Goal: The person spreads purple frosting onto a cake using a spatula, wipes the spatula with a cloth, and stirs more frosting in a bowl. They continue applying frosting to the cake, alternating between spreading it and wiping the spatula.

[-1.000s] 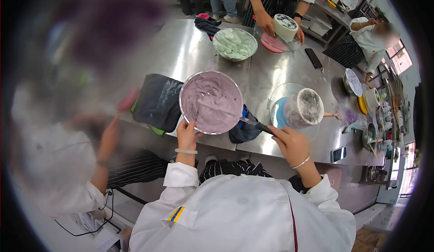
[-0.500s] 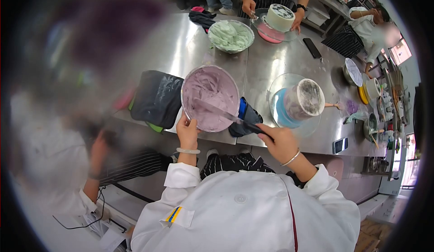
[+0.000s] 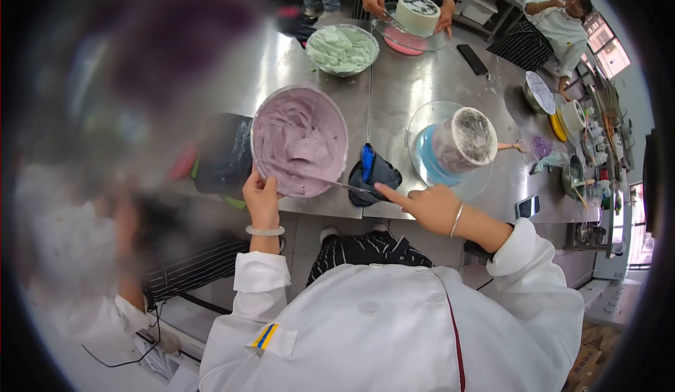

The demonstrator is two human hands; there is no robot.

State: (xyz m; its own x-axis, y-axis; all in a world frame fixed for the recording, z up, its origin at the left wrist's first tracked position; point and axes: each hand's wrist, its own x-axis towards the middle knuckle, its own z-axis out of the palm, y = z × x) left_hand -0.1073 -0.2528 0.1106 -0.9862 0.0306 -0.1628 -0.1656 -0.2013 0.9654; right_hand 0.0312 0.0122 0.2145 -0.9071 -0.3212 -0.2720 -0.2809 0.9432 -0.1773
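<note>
My left hand (image 3: 261, 196) grips the near rim of a bowl (image 3: 343, 128) and tilts it towards me. Pale purple cream (image 3: 302, 135) lines the bowl. My right hand (image 3: 429, 206) is closed around the dark handle of a palette knife (image 3: 320, 179), index finger stretched along it. The blade lies across the near part of the bowl, against the cream. Right of the bowl, a cake (image 3: 453, 141) with pale purple sides and a patchy dark top sits on a clear turntable (image 3: 418, 118) with a blue base. A dark cloth (image 3: 376, 177) lies between bowl and turntable.
A bowl of green cream (image 3: 342, 49) stands further back. Across the table, a co-worker's hands (image 3: 443, 18) work at a white cake (image 3: 417, 16). Phones (image 3: 472, 59) lie on the steel table (image 3: 390, 90). Another person (image 3: 91, 237), blurred, is close on my left.
The bowl and my left hand have shifted left. The knife blade has dropped from the cream's middle to the near side of the bowl and lies flatter.
</note>
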